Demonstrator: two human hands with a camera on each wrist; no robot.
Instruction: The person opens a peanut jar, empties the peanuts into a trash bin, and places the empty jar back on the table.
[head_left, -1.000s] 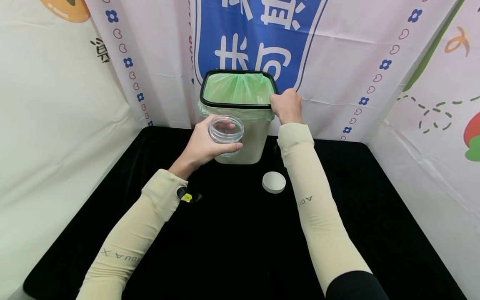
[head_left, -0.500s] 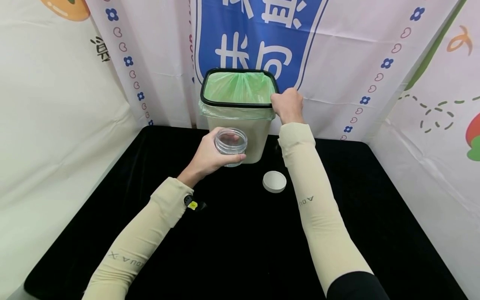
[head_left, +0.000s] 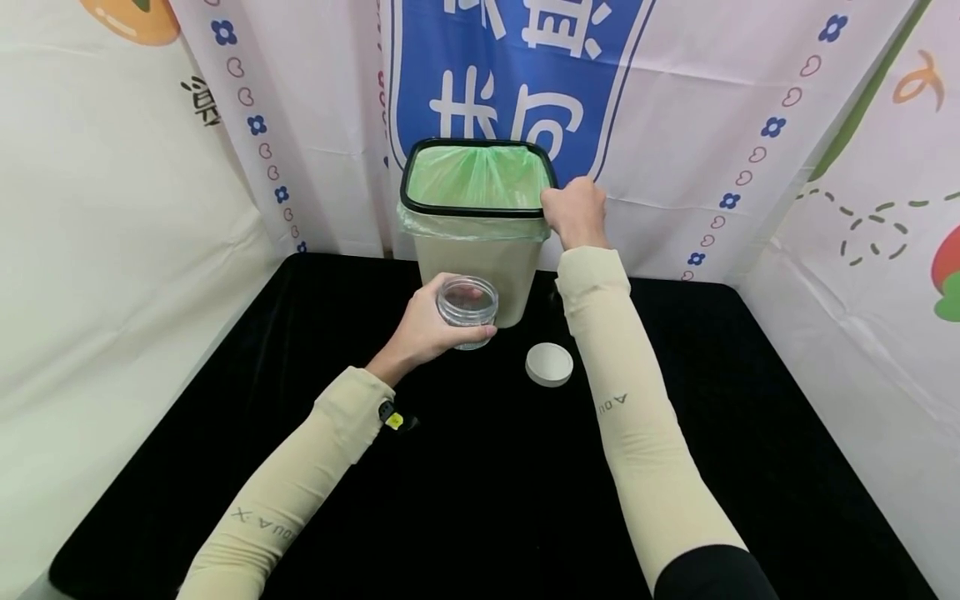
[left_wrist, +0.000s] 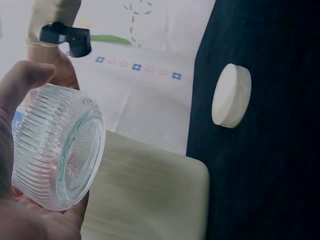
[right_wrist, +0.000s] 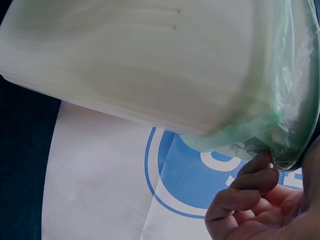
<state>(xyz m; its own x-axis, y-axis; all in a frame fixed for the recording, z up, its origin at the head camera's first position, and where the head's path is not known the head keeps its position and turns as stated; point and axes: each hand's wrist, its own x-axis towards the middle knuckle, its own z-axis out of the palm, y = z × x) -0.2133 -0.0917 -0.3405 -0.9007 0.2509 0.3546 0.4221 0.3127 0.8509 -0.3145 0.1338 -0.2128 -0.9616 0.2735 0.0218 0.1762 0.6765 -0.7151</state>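
My left hand [head_left: 429, 327] grips a clear ribbed jar [head_left: 468, 303] with no lid on it, its mouth tilted up toward the head camera. In the left wrist view the base of the jar [left_wrist: 82, 157] faces the camera, and nothing shows inside it. A beige trash bin [head_left: 480, 258] with a black rim stands behind the jar, lined with a green plastic bag [head_left: 476, 175]. At the bin's right rim corner my right hand [head_left: 576, 210] holds on with curled fingers; the right wrist view shows these fingers [right_wrist: 245, 200] against the bag's folded-over edge.
A round white lid [head_left: 549, 365] lies on the black tablecloth [head_left: 465, 483], right of the jar and in front of the bin. Printed curtains [head_left: 675, 125] enclose the table at the back and both sides.
My left hand has lowered the jar from near the bin's rim, bringing it closer to me and slightly right. My right hand stays at the rim; bin and lid have not moved.
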